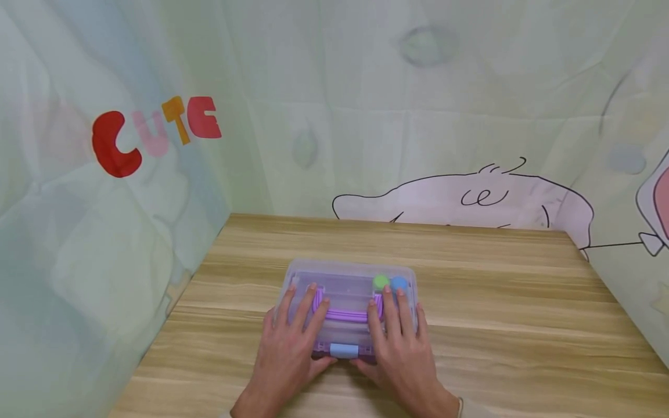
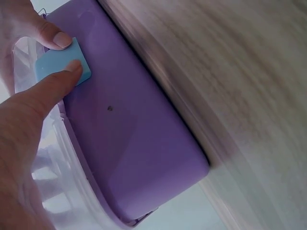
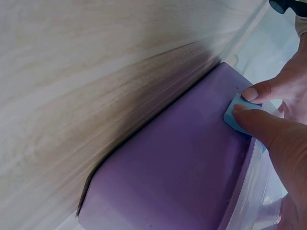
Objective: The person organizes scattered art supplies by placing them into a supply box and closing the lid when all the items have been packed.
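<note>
A storage box with a clear lid [image 1: 345, 278] and a purple body [image 2: 124, 129] stands on the wooden table. On its front is a light-blue latch [image 1: 344, 350]; a purple handle [image 1: 347, 316] lies flat across the lid. My left hand [image 1: 290, 342] rests on the lid's left part, fingers stretched forward. The right hand [image 1: 399, 348] lies likewise on the right part. Both wrist views show the two thumbs touching the latch [image 3: 235, 115] from the front. A green round piece [image 1: 381, 282] and a blue round piece [image 1: 399, 283] show at the lid's back right.
The wood-grain table [image 1: 502, 325] extends around the box on all sides. Printed cloth hangs at the back and sides, with the word CUTE [image 1: 117, 145] on the left and an outlined cartoon figure [image 1: 470, 200] behind the far edge.
</note>
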Available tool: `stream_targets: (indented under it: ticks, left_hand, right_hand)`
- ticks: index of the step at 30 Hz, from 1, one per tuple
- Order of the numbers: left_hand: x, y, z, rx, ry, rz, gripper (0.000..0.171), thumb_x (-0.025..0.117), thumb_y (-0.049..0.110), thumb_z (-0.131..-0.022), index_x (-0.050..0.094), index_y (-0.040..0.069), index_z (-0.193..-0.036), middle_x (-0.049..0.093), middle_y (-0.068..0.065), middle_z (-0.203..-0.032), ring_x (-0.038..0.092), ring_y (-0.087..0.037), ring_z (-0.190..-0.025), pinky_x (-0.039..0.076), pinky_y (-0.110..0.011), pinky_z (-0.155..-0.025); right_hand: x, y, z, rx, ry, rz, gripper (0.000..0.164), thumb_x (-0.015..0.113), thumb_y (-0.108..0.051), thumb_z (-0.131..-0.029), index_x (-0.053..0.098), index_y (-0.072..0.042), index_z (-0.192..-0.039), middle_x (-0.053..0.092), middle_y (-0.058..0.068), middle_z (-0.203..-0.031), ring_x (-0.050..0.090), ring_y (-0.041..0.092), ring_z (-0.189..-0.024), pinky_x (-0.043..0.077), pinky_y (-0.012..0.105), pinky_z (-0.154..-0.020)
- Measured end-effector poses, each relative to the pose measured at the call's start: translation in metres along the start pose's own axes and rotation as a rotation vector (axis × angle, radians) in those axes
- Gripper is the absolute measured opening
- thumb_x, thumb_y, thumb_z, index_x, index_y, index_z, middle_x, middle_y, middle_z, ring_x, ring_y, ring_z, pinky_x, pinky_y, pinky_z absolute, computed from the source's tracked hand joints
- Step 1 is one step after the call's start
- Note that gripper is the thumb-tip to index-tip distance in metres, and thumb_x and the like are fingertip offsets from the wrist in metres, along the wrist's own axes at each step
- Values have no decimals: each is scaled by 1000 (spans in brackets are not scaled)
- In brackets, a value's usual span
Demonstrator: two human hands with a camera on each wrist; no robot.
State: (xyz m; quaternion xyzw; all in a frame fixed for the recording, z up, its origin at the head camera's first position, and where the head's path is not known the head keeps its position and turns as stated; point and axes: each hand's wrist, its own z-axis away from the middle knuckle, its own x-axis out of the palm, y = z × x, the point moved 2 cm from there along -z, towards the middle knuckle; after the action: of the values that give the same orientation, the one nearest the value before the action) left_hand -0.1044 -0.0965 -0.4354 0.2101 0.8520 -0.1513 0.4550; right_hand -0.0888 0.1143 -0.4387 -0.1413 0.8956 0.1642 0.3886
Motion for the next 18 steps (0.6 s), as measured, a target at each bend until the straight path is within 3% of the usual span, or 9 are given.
stream_targets:
  ticks: [7,11,15,18]
  left_hand:
    - [-1,0,0,6,12,2,111,82,67,-50,47,16,-142,37,-14,-151,31,-46,-137,41,-62,-93]
    - [-6,0,-1,-10,-65,1,111,79,70,-53,43,17,-144,33,-13,-154,27,-45,-139,39,-64,-96]
    - [-22,0,-10,-32,-189,28,106,64,80,-63,39,20,-146,33,-10,-153,29,-42,-139,36,-69,-97]
    - [-35,-5,-26,-26,-211,98,96,55,81,-72,42,19,-144,40,-9,-149,36,-40,-135,36,-67,-98]
  right_hand:
    - [0,0,-1,-1,19,3,116,78,-77,-46,55,-3,-131,45,28,-141,44,48,-128,40,68,-95]
    - [-3,0,-2,-2,-1,-19,116,77,-77,-47,53,-3,-133,43,28,-142,43,48,-129,39,68,-96]
    - [-14,6,-6,21,-91,-146,109,70,-79,-59,49,-7,-138,40,22,-147,38,43,-135,36,67,-99]
    - [-23,19,-14,50,-154,-277,95,60,-77,-72,46,-12,-141,37,13,-151,36,36,-137,36,63,-102]
